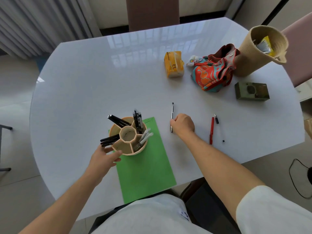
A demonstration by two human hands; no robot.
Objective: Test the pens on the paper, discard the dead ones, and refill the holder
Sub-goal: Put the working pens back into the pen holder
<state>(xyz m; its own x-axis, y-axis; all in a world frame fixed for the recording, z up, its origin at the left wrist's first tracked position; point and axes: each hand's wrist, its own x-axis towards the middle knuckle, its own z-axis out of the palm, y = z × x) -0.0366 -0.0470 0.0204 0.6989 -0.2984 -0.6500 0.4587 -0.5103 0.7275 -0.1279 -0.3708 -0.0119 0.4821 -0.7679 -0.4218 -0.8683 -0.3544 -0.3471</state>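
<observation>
A glossy white table (84, 85) carries the holder (129, 136) on green paper (145, 166). Right of the holder, the right hand (183, 124) pinches a pen (172, 115) lying lengthwise away from the person (holder nearby leftward). The left hand (103, 159), fingers spread, touches the holder's wall.

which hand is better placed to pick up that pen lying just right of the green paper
The right hand: its fingers are already curled over the pen on the table. The left hand is across the green paper, steadying the holder with its fingers against the wall.
</observation>
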